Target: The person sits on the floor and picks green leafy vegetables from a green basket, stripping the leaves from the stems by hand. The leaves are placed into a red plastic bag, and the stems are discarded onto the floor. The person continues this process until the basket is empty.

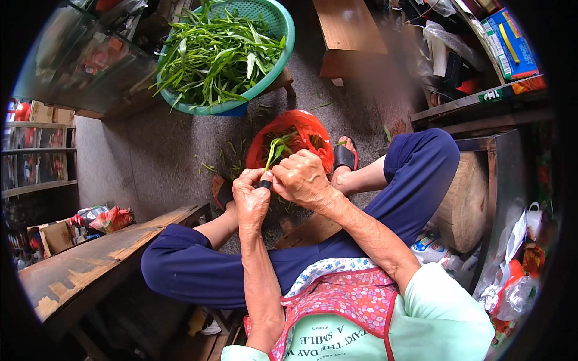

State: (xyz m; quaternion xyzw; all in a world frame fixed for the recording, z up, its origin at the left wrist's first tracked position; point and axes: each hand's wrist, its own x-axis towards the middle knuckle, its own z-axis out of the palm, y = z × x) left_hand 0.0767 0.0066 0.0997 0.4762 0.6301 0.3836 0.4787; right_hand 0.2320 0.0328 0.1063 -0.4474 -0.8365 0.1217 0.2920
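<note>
Over the red plastic bag [257, 147], my two hands meet around a stem of water spinach [273, 149], whose pale green stalk and leaf point up and away. My left hand [248, 195] pinches the stalk between thumb and fingers, and a black band wraps its thumb. Close against it, my right hand [303, 178] is curled with its fingertips at the stalk's lower end, partly hidden. Loose greens show inside the open bag. Beyond it, a green colander [288, 42] is heaped with long-leaved water spinach [220, 60].
A wooden bench [349, 27] stands at the far side. Leaf scraps dot the grey floor [159, 153]. A worn wooden board [114, 256] lies to my left, a round wooden block [463, 201] to my right. Cluttered shelves [475, 99] line the right side.
</note>
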